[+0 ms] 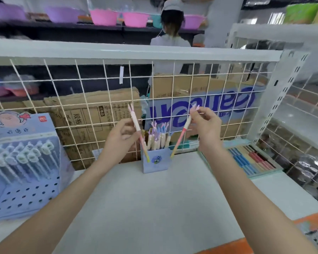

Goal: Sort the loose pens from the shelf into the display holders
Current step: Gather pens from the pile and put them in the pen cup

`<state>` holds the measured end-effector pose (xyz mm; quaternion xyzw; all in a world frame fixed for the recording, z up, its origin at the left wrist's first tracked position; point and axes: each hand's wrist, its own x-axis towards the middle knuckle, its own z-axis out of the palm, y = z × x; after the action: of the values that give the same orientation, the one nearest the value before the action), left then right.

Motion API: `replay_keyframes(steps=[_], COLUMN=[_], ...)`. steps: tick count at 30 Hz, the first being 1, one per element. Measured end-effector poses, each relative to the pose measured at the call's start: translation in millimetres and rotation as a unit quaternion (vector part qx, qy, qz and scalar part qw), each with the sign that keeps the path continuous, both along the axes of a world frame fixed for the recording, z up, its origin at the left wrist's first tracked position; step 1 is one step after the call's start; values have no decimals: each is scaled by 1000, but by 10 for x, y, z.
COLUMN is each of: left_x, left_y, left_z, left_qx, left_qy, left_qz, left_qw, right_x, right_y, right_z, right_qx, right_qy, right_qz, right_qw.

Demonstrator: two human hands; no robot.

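A small blue box holder (155,163) stands on the white shelf by the wire grid, filled with several pastel pens (159,138) with tufted tops. My left hand (120,139) pinches a pink-and-cream pen (136,121), its tip pointing down at the holder's left edge. My right hand (206,126) pinches a similar pen (182,136), slanted with its tip near the holder's right edge. Both pens are held above the shelf, on either side of the holder.
A large blue pegged display (24,162) with several bear-topped pens stands at the left. A tray of coloured flat items (250,158) lies at the right. The wire grid (106,99) backs the white shelf (154,208); cardboard boxes and a person stand beyond it.
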<state>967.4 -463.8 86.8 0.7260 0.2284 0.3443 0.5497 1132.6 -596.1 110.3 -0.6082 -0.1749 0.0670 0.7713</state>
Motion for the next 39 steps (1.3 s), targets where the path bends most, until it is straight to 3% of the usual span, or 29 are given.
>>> replay_keyframes(steps=[11, 21, 25, 31, 39], left_x=[428, 587, 645, 718, 752], left_y=[81, 77, 73, 84, 101], left_z=[190, 154, 63, -61, -59], left_qx=[24, 43, 75, 87, 222], left_qy=[-64, -102, -27, 95, 217], left_qz=[157, 152, 133, 96, 71], left_qw=[985, 982, 988, 987, 948], right_x=[484, 526, 498, 477, 411], right_y=[321, 360, 387, 420, 552], right_z=[-85, -106, -116, -310, -557], right_qx=[24, 72, 98, 36, -123], right_qy=[-12, -21, -6, -28, -142], right_qz=[37, 36, 56, 111, 183], right_qw=[999, 997, 994, 993, 965])
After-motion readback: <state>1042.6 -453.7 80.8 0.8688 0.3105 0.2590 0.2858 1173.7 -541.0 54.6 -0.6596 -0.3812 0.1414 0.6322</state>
